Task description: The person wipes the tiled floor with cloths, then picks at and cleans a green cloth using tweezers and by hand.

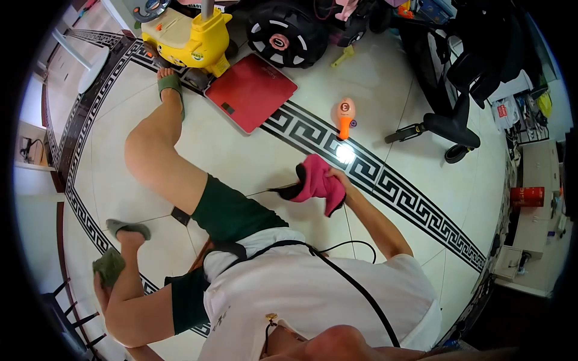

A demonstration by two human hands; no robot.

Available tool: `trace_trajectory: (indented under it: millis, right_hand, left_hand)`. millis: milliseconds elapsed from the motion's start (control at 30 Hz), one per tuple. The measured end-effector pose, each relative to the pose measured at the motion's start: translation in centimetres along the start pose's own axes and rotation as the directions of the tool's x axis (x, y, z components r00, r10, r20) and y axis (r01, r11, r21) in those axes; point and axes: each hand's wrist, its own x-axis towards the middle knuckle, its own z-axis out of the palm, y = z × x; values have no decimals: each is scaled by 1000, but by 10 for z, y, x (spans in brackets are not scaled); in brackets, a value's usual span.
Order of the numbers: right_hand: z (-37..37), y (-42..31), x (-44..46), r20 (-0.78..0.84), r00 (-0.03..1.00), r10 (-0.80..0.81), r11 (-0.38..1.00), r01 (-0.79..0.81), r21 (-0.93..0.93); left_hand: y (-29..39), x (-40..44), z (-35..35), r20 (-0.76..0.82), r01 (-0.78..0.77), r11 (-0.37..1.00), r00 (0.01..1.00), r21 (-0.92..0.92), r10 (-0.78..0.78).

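Note:
My right hand (338,179) grips a pink cloth item (319,180) with a black lining and dark edges, held above the tiled floor; its exact kind does not show. Far to the left, my left hand (101,293) is closed around a crumpled green cloth-like piece (109,268), beside my lower leg. Its fingers are partly hidden. On my feet are a green slipper (178,96) and a grey-green slipper (133,227). Just beyond the pink item, an orange toy (345,114) marked with a 3 lies on the floor.
A red scale (251,91) lies ahead, next to a yellow ride-on toy (194,42) and a big black toy wheel (283,37). A small yellow-green toy (343,55) is nearby. At the right stand a black wheeled frame (451,129) and cabinets (536,234) bearing a red can (527,197).

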Motion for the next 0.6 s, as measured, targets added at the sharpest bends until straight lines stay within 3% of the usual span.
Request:
trace_trajectory:
  millis: [67, 167, 267, 333, 400, 467, 533, 600]
  right_hand:
    - [-49, -4, -2, -176, 984, -34, 964, -15, -267]
    - [-68, -36, 1, -319, 939, -129, 748, -118, -653]
    - [-100, -76, 25, -385, 918, -98, 622, -245, -744]
    - [-159, -89, 63, -277, 930, -243, 542, -107, -834]
    - [-173, -113, 84, -218, 892, -395, 466, -11, -885]
    - [-168, -135, 101, -293, 684, -668, 291, -122, -949]
    - [-146, -151, 96, -221, 625, -749, 362, 106, -926]
    - [-139, -169, 90, -293, 644, -707, 465, 112, -878]
  left_hand:
    - [-5, -6, 25, 46, 27, 1000, 999, 3, -28]
    - [-10, -18, 43, 74, 54, 999, 996, 5, -54]
    - [-10, -27, 49, 76, 75, 997, 994, 7, -76]
    - [-11, -38, 45, 56, 95, 995, 994, 7, -95]
    - [-11, -49, 39, 28, 109, 994, 994, 5, -109]
    - [-13, -58, 33, 6, 128, 992, 992, 4, -128]
    - [-13, -64, 28, -14, 146, 989, 989, 2, -146]
    - [-12, -68, 24, -26, 162, 987, 986, 3, -162]
